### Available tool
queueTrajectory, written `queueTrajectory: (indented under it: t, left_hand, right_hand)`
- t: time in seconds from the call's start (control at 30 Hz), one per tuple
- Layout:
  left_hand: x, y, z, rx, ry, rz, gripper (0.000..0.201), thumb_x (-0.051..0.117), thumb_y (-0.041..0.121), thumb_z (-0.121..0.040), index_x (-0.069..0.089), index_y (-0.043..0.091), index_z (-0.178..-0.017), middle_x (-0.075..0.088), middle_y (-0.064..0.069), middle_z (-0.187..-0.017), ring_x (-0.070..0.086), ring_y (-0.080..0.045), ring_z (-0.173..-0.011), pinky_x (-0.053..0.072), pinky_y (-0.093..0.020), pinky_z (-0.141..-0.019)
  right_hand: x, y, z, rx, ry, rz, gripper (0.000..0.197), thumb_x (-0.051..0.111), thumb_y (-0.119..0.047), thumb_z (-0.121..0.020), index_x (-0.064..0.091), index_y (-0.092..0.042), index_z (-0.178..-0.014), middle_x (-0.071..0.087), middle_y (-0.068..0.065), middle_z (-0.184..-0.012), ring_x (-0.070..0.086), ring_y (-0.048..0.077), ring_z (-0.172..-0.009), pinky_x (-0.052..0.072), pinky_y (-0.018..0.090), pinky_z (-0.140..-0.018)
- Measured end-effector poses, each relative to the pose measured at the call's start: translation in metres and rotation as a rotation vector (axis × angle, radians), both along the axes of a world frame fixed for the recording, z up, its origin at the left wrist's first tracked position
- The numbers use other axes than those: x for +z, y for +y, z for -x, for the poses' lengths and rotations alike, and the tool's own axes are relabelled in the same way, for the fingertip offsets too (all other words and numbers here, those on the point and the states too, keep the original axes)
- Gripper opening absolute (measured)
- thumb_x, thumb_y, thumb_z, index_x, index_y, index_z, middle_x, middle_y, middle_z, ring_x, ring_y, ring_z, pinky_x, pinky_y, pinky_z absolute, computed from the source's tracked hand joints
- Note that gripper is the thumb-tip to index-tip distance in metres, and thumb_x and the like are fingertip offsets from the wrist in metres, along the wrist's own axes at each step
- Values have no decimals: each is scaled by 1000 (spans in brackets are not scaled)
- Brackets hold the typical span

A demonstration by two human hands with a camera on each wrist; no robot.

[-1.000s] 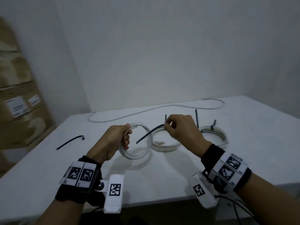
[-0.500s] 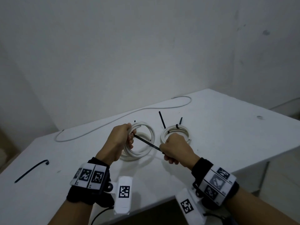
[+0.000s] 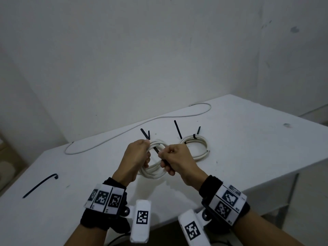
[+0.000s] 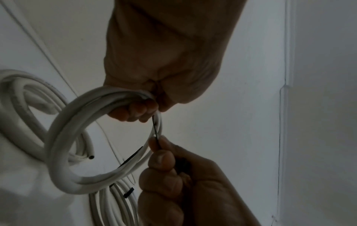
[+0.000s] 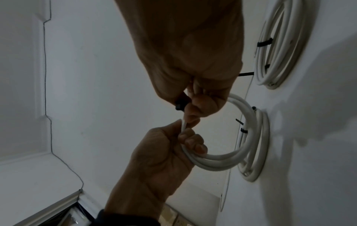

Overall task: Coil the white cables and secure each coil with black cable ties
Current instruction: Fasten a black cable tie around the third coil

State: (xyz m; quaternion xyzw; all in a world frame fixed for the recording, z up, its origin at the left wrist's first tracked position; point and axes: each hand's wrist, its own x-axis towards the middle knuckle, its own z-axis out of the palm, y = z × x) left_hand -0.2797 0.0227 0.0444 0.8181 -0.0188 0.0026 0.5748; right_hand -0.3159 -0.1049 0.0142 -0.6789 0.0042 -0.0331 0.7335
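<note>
While left fingers clutch the coil, right fingers pinch its tie.

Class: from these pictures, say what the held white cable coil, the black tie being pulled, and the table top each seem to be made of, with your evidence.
Held cable coil: probably smooth plastic sheathing; it has a soft sheen and bends in even loops.
Black tie: likely nylon or similar plastic; a thin, matte, stiff strip.
Table: white, matte, smooth; perhaps laminate or painted board, unclear.
</note>
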Motion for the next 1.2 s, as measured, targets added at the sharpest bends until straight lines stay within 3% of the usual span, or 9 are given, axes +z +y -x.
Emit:
queueTrajectory:
  t: [0.27,0.37,0.47,0.6,0.73,0.83,0.93,1.07,1.2]
  left_hand:
    - [-1,1,1,-28,49,139,17,38,10,-97,55,11,-96,36,-3,-51,34,-16,-45,32,-25,-45]
    - [-2,4,1,-17,61,186,16,38,8,-96,54,11,-95,36,-2,-49,33,-16,-43,32,-24,-44]
    - [-6,4,1,12,26,184,14,40,7,-95,54,10,-93,40,-1,-47,36,-16,-44,33,-26,-45]
    - [-14,3,4,41,-12,154,14,44,8,-94,56,12,-88,54,-9,-66,46,-20,-57,39,-29,-52]
    - [-16,7,5,66,-27,169,14,43,8,-94,56,12,-90,48,-6,-61,42,-14,-50,37,-25,-47]
    - [-15,9,8,63,-27,190,15,43,6,-93,57,11,-90,42,-2,-53,37,-11,-41,33,-21,-39]
    - [-17,9,10,73,-33,202,15,44,5,-92,57,12,-89,44,-4,-53,38,-12,-41,33,-21,-39]
    - [-17,4,14,34,-99,181,13,46,4,-91,54,14,-87,50,-3,-55,39,-13,-44,31,-22,-41]
    - [-19,-2,21,-9,-283,135,7,50,6,-93,54,11,-89,59,10,-54,43,1,-41,33,-12,-44]
  right_hand:
    - [-2,6,7,61,9,41,20,59,-4,-87,60,-1,-67,54,6,-47,35,10,-33,25,16,-37]
    - [-5,10,10,4,-38,159,15,58,-6,-85,63,2,-74,59,12,-55,39,10,-35,29,19,-40]
    - [-7,13,13,-26,-72,204,15,60,-10,-86,51,-18,-95,63,5,-58,45,2,-35,34,15,-40]
    - [-2,13,18,59,-177,246,3,61,-14,-88,63,-12,-88,62,2,-61,50,1,-40,38,14,-42]
    - [-3,9,23,229,-286,319,17,70,-24,-84,70,-7,-87,68,1,-70,65,14,-63,54,24,-59]
    - [-7,3,21,308,-348,424,19,71,-14,-82,69,-7,-98,69,1,-83,68,15,-79,57,31,-80]
    - [-8,0,20,348,-399,400,16,58,-1,-88,67,-4,-100,68,2,-80,69,17,-75,56,28,-78]
    - [-1,-1,16,156,-475,284,18,55,1,-90,68,-10,-91,64,-2,-68,62,10,-59,50,18,-63]
    - [6,-2,3,-133,-505,226,11,63,-6,-86,72,-12,-86,66,-2,-80,62,5,-73,48,16,-68]
